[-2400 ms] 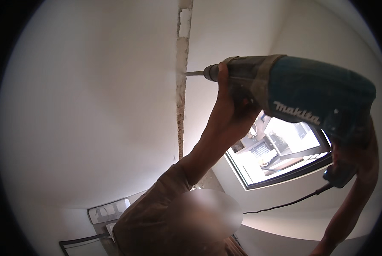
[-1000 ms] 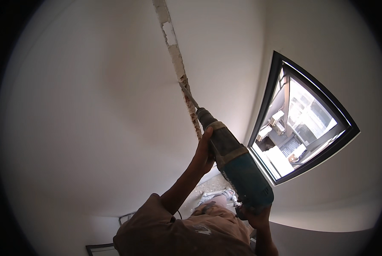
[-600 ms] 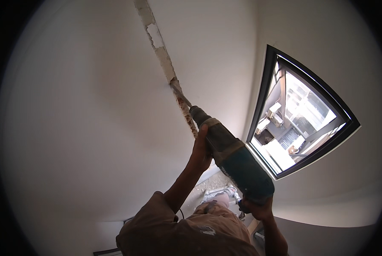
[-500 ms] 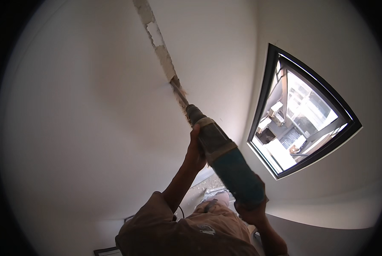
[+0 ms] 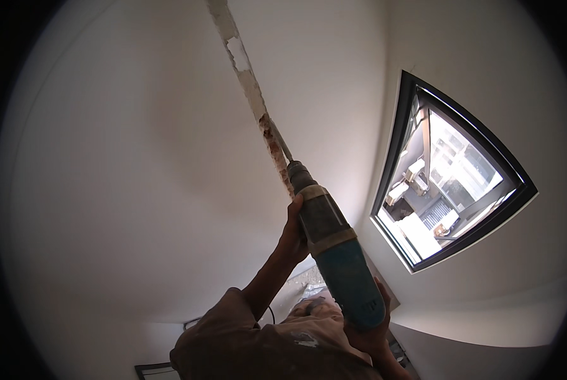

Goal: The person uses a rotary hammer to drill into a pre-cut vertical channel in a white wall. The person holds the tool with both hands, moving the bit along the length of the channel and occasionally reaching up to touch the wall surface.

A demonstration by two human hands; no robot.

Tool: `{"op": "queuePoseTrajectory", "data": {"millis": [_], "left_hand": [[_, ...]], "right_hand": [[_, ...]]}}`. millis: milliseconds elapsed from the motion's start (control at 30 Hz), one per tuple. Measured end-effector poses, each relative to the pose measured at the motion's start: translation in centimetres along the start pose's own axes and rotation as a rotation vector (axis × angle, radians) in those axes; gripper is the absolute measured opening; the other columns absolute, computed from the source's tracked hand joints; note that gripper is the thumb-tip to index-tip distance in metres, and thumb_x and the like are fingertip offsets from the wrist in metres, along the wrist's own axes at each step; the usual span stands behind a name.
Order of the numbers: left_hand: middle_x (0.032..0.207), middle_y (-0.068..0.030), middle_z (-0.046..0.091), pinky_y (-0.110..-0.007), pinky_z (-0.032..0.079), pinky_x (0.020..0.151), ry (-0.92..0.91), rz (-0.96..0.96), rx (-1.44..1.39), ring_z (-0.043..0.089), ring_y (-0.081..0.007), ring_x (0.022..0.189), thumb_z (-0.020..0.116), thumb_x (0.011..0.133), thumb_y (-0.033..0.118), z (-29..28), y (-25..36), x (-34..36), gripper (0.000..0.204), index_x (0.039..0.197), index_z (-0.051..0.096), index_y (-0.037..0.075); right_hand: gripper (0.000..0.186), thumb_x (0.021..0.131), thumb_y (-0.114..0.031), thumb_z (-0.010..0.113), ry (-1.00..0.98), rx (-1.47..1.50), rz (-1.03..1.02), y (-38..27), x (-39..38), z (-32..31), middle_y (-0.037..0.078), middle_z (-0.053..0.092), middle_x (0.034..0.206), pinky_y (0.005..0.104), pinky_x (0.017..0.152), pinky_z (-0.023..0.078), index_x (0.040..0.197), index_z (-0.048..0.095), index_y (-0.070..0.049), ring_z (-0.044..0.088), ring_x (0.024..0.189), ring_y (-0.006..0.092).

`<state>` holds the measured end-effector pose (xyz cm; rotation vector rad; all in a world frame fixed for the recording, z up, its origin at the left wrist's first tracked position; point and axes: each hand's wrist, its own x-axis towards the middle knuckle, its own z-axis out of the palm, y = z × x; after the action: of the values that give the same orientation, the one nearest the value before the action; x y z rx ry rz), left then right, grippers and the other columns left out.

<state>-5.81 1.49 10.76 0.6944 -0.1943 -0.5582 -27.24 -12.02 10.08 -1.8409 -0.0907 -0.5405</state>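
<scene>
A teal and dark grey demolition hammer [image 5: 337,244] is held up in both my hands, slanting up and to the left. My left hand [image 5: 294,227] grips its front body from the left side, the thumb showing near the tan collar. Round the rear end of the tool is my right hand [image 5: 369,329], its fingers partly hidden by the casing. The thin steel chisel bit [image 5: 282,142] reaches up along the right edge of a narrow chased groove [image 5: 272,142] in the white wall. Rough, reddish-brown material shows inside the groove around the bit.
Right of the tool is a black-framed window [image 5: 464,174], with outdoor units and a building beyond the glass. The groove runs on upward past a pale patch [image 5: 238,54]. A dark cable [image 5: 272,315] hangs beside my left upper arm. Plain white wall [image 5: 118,177] spreads to the left.
The hammer has swung a little more upright, and its rear end and my right hand have dropped lower. The bit has shifted to the groove's right edge, exposing more reddish-brown material.
</scene>
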Motion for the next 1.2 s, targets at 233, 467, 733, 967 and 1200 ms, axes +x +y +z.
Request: {"op": "queuePoseTrajectory", "data": {"millis": [233, 467, 733, 967, 1200], "left_hand": [[0.102, -0.0077, 0.059, -0.039, 0.053, 0.086, 0.041, 0.069, 0.008, 0.062, -0.0198, 0.095, 0.047, 0.090, 0.057, 2.4, 0.9, 0.6, 0.056, 0.116, 0.049, 0.007], [0.103, -0.0085, 0.060, -0.040, 0.051, 0.088, -0.060, 0.100, -0.081, 0.061, -0.0208, 0.097, 0.045, 0.090, 0.059, 1.8, 2.5, 0.9, 0.058, 0.117, 0.049, 0.008], [0.101, -0.0108, 0.061, -0.044, 0.052, 0.085, -0.160, 0.122, -0.214, 0.063, -0.0252, 0.093, 0.044, 0.088, 0.062, 2.3, 4.8, 0.7, 0.059, 0.113, 0.054, 0.009], [0.114, -0.0076, 0.056, -0.041, 0.040, 0.103, -0.285, 0.164, -0.422, 0.055, -0.0223, 0.112, 0.043, 0.086, 0.066, 6.0, 6.0, 3.2, 0.065, 0.120, 0.047, 0.012], [0.115, -0.0067, 0.054, -0.037, 0.042, 0.099, -0.302, 0.295, -0.456, 0.053, -0.0203, 0.109, 0.048, 0.082, 0.070, 8.7, 8.4, 4.4, 0.071, 0.120, 0.047, 0.010]], "right_hand": [[0.083, 0.064, -0.001, 0.063, -0.016, -0.011, -0.074, -1.5, 2.5, -2.0, 0.021, 0.060, 0.107, 0.0372, 0.084, 0.050, 0.136, 0.023, 0.008, 0.064, 0.098, 0.0273], [0.087, 0.064, -0.005, 0.067, -0.095, -0.107, -0.100, -2.9, 3.9, -1.5, 0.021, 0.060, 0.109, 0.0388, 0.084, 0.051, 0.137, 0.022, 0.005, 0.063, 0.100, 0.0307], [0.093, 0.058, -0.002, 0.074, -0.260, -0.081, 0.081, -7.6, 6.4, -2.2, 0.022, 0.049, 0.124, 0.0390, 0.095, 0.045, 0.137, 0.025, 0.004, 0.053, 0.115, 0.0298], [0.089, 0.071, -0.020, 0.077, -0.262, -0.206, 0.158, -14.1, 12.4, -5.2, 0.020, 0.060, 0.111, 0.0423, 0.087, 0.051, 0.142, 0.025, -0.006, 0.063, 0.098, 0.0315], [0.089, 0.065, -0.014, 0.076, 0.059, -0.492, 0.204, -14.1, 15.6, -7.5, 0.019, 0.058, 0.109, 0.0392, 0.082, 0.051, 0.138, 0.028, -0.001, 0.062, 0.094, 0.0280]]}}
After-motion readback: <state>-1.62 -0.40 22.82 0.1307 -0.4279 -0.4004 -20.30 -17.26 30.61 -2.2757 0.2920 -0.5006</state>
